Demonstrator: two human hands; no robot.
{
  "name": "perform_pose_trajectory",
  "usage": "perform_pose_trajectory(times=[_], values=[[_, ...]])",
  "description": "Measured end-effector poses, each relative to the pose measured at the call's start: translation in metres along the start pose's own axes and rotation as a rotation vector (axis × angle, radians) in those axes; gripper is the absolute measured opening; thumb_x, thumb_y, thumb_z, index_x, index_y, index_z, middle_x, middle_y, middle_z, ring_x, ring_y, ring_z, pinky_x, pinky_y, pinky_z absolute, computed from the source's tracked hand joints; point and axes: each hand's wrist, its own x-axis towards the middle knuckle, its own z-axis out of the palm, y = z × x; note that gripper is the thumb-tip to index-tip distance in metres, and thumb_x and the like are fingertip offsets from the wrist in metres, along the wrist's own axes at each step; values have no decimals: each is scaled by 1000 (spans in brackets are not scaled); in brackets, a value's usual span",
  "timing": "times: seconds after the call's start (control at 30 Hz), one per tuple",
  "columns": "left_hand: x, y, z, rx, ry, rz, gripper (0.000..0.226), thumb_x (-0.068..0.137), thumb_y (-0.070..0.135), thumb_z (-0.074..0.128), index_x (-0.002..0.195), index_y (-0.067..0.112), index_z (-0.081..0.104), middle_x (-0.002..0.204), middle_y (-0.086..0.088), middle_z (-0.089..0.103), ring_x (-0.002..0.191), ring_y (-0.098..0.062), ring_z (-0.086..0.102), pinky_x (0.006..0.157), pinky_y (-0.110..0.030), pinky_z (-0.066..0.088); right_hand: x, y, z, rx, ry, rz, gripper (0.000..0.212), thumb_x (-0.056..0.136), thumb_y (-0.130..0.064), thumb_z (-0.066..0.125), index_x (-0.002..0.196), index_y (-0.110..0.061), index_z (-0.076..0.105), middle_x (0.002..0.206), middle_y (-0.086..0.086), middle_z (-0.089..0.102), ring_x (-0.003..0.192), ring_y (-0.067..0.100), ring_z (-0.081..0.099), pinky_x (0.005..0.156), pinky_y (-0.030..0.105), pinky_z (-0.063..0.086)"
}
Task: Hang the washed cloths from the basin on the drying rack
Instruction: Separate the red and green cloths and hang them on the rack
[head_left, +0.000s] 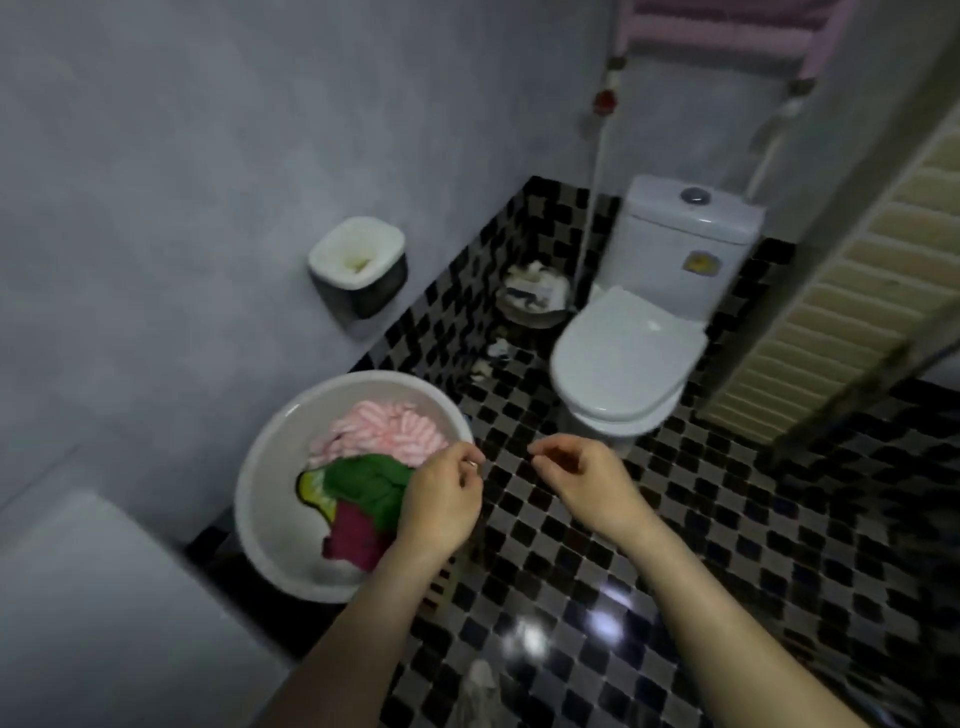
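Green cloth (371, 480) just beside left hand (441, 501)

Plain grey walls (208, 156). Glossy black, grey and white mosaic floor (727, 571), dotted with light glints. White toilet (623, 364), lid down, against the far wall; full waste bin (535, 306) just beside it. Tissue holder (358, 265) mounted on left wall. Cream louvred door (857, 291) at right.

The checkered floor (675, 525) bears a toilet (623, 358), a waste bin (522, 316) and paper scraps (497, 347); what bears the basin (272, 460) is hidden.

Cloths (371, 467) in basin (270, 467) (toilet (628, 364) right, behind).
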Motion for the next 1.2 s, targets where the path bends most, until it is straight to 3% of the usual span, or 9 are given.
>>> perform_pose_trajectory(times=[0.13, 0.27, 0.37, 0.5, 0.6, 0.7, 0.9, 1.07, 1.2], values=[[19, -72, -34, 47, 113, -160, 19, 88, 8, 53, 96, 15, 69, 101, -5, 68, 92, -23, 61, 80, -33, 47, 53, -17, 74, -23, -172, -7, 17, 93, -27, 59, 109, -25, 65, 101, -10, 68, 92, 5, 63, 81, 20, 51], [29, -117, -39, 133, 37, -287, 36, 90, 13, 52, 123, 19, 65, 130, -5, 60, 115, -25, 56, 96, -30, 42, 88, -21, 125, 30, -365, 77, 26, 89, -14, 63, 112, -23, 54, 107, -2, 63, 99, 16, 62, 84, 30, 51], [39, -144, -28, 222, -84, -339, 43, 90, 20, 52, 132, 25, 57, 140, -6, 48, 124, -30, 47, 105, -30, 33, 112, -18, 164, 79, -458, 203, 30, 89, -5, 60, 117, -10, 51, 111, 4, 58, 97, 16, 58, 75, 19, 47], [46, -176, -22, 215, -92, -552, 43, 84, 27, 62, 125, 19, 51, 134, -12, 46, 123, -34, 45, 103, -34, 35, 130, -1, 200, -99, -554, 264, 19, 87, -6, 60, 99, -21, 63, 112, 2, 60, 110, 22, 56, 99, 30, 43], [48, -200, -22, 238, -225, -675, 72, 83, 39, 67, 136, 5, 32, 132, -23, 43, 122, -40, 46, 97, -39, 41, 136, 4, 219, -323, -647, 202, 33, 89, -14, 60, 121, -19, 65, 129, 1, 60, 126, 19, 49, 113, 29, 30], [50, -213, -20, 296, -203, -696, 57, 86, 22, 63, 132, 6, 35, 131, -22, 46, 119, -38, 50, 95, -39, 44, 140, 6, 236, -380, -589, 194, 32, 86, -8, 61, 116, -12, 68, 121, 8, 67, 117, 24, 58, 102, 28, 42], [55, -230, -25, 50, 9, -761, 37, 77, 17, 70, 112, 10, 62, 110, -11, 66, 99, -30, 64, 84, -34, 53, 142, 3, 233, 266, -297, 602, 26, 85, 12, 48, 75, -7, 63, 63, 10, 57, 48, 17, 51, 45, 21, 48], [52, -210, -65, -664, 233, -752, 14, 81, -2, 70, 91, 7, 75, 76, -3, 71, 65, -12, 63, 56, -16, 48, 143, -18, 202, 792, -372, 827, 37, 80, 14, 31, 73, -14, 54, 62, 6, 45, 46, 14, 34, 47, 19, 45], [45, -176, -114, -914, 455, -492, 23, 77, -7, 65, 76, 13, 75, 70, -1, 71, 67, -13, 64, 62, -22, 47, 138, -48, 175, 969, -437, 792, 37, 81, 7, 33, 72, -15, 62, 61, 2, 56, 59, 14, 43, 59, 27, 39]])
